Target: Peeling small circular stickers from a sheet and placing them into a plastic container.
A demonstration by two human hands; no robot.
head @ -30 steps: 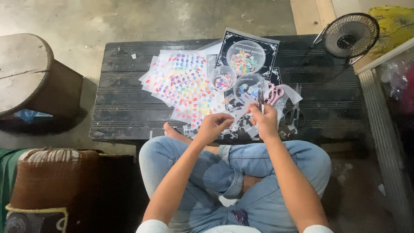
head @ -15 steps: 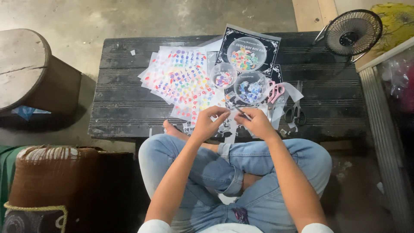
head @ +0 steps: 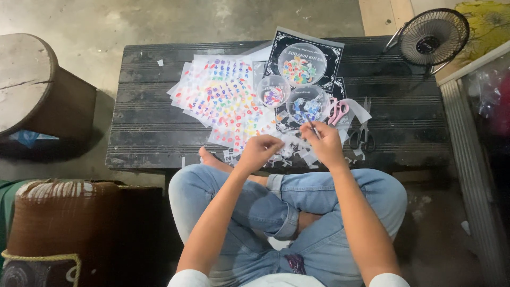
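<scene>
Hands meet at the near edge of the surface (head: 149, 154): left hand (head: 261, 150) pinches a small clear scrap, right hand (head: 323, 143) grips thin tweezers (head: 311, 123). Just beyond them lie letter sheets (head: 223, 98), many letters still unpicked, and three bowls (head: 305, 104) partly filled.

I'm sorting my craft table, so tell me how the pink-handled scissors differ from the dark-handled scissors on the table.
The pink-handled scissors lie right beside the clear bowl of bluish bits; the dark-handled scissors lie farther right, nearer the table's front edge. The pink handles stand out brightly; the dark ones nearly blend into the black tabletop. Both lie flat on clear plastic scraps, untouched by either hand.
</scene>
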